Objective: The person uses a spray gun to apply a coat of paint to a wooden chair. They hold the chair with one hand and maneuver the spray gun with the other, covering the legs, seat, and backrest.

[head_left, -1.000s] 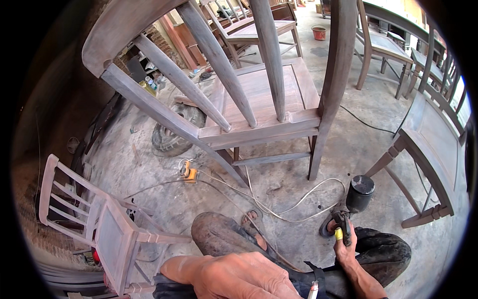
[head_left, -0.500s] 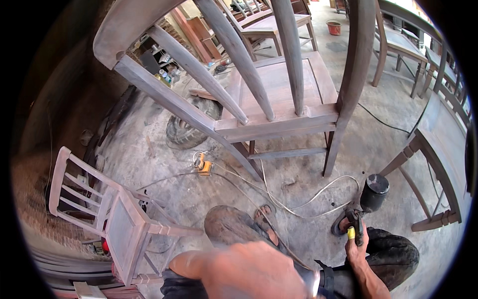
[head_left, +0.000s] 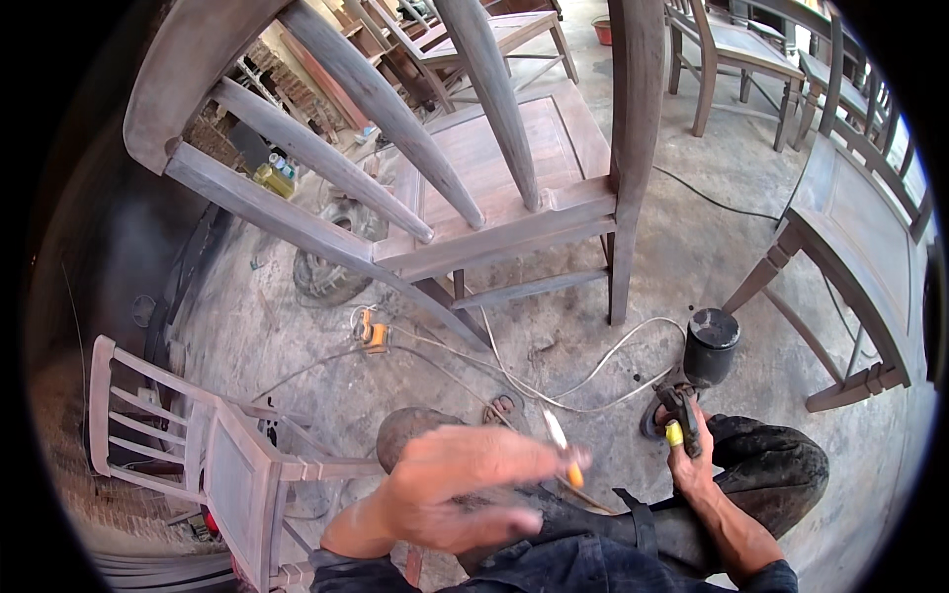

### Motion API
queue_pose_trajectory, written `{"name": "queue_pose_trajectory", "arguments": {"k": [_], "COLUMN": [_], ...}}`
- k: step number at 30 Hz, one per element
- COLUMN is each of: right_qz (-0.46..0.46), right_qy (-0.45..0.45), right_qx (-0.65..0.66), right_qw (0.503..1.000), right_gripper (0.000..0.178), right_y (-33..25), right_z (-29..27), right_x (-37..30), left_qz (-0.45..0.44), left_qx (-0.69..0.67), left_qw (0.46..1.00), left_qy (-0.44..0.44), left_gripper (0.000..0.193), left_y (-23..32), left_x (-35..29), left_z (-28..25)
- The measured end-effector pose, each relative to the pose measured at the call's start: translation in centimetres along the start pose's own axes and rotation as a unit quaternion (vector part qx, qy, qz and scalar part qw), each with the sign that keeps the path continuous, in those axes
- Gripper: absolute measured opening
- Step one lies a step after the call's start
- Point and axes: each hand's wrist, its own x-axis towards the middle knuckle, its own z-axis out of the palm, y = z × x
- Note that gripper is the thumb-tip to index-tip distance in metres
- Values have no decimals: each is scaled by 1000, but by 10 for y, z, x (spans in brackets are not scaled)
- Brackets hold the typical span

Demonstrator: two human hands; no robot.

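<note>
My left hand [head_left: 465, 484], smeared by motion, is raised over my lap. Between its fingertips is a cigarette [head_left: 555, 432], white with an orange end. My right hand [head_left: 692, 463] is closed round the dark handle of a spray gun [head_left: 681, 404], whose black cup [head_left: 712, 348] is at the far end. Yellow wrapping [head_left: 674, 434] covers the thumb of that hand. In front of me stands a wooden chair [head_left: 494, 237], its slatted back toward me and its surface a patchy grey-brown.
A smaller wooden chair [head_left: 237, 484] stands at my left, another chair [head_left: 860, 237] at my right. An orange power tool [head_left: 374, 338] lies on the concrete floor by a tyre [head_left: 331, 272]. Cords and a pale hose [head_left: 613, 356] loop across the floor. More chairs stand behind.
My left hand has moved forward and up from the lower edge, bringing the cigarette into plain sight. The view has shifted, and my right hand still grips the spray gun.
</note>
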Motion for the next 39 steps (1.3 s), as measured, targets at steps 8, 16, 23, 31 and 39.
{"name": "queue_pose_trajectory", "arguments": {"k": [8, 16, 23, 31, 39], "right_qz": [-3, -6, -14, 4, 22], "right_qy": [-8, -1, 0, -18, -17], "right_qx": [20, 25, 27, 26, 36], "right_qw": [1000, 1000, 1000, 999, 999], "right_gripper": [44, 46, 46, 43, 46], "right_y": [3, 4, 10, 6, 3], "right_z": [2, 4, 4, 1, 1], "right_x": [-1, -2, -3, -2, -2], "left_qz": [174, 205, 205, 177, 181], "left_qx": [-357, -383, -399, -376, -379], "left_qw": [917, 900, 893, 910, 908], "left_qy": [30, -30, 8, -13, 10], "left_gripper": [59, 61, 63, 56, 59], "left_y": [8, 9, 12, 11, 11], "left_x": [3, 14, 14, 9, 5], "left_z": [37, 30, 39, 32, 33]}}
